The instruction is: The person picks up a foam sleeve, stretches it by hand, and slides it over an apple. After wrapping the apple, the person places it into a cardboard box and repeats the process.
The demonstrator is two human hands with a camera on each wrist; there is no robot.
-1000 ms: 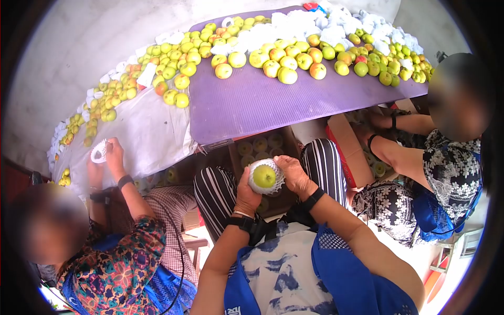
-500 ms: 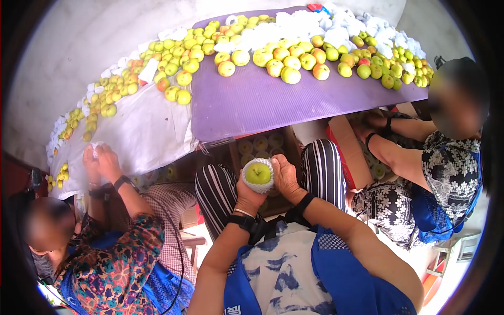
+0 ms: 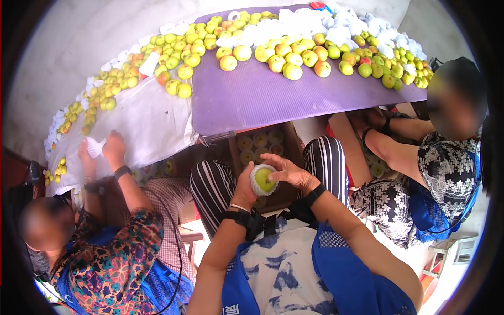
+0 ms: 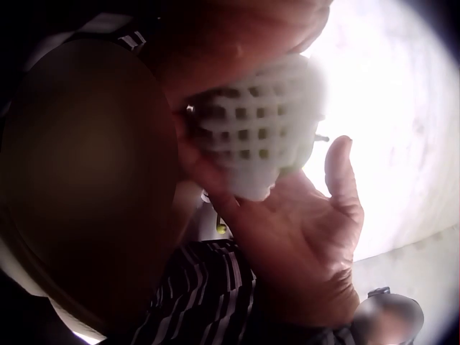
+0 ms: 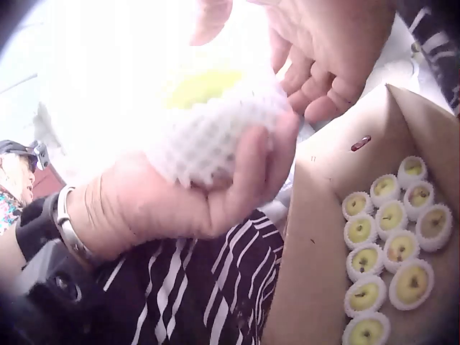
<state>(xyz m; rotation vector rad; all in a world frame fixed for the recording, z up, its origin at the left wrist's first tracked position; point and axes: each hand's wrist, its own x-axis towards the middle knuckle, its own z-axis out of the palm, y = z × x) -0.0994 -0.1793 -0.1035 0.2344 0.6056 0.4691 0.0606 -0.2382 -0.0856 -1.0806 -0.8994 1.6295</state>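
Observation:
A yellow-green apple [image 3: 264, 179] sits in a white foam net sleeve [image 5: 205, 147], held in front of the lap. My left hand [image 3: 243, 187] grips the sleeved apple from the side, fingers curled round it in the right wrist view. Over its other side, my right hand [image 3: 294, 176] has its fingers extended and spread, the thumb right at the apple. In the left wrist view the right palm [image 4: 298, 226] faces the netted fruit, thumb held apart. The apple's open top shows above the sleeve's rim.
Below my hands is a cardboard box [image 5: 309, 237] with several sleeved apples in rows. Loose apples [image 3: 292, 71] and white foam sleeves [image 3: 299, 23] lie along the back of the purple mat [image 3: 252, 102]. Another person sits on each side; the left one handles a foam sleeve [image 3: 95, 147].
My right hand has gone from gripping the sleeve's side to spread fingers over the apple. The left hand still holds it. The person on the left has drawn their hands apart with a sleeve.

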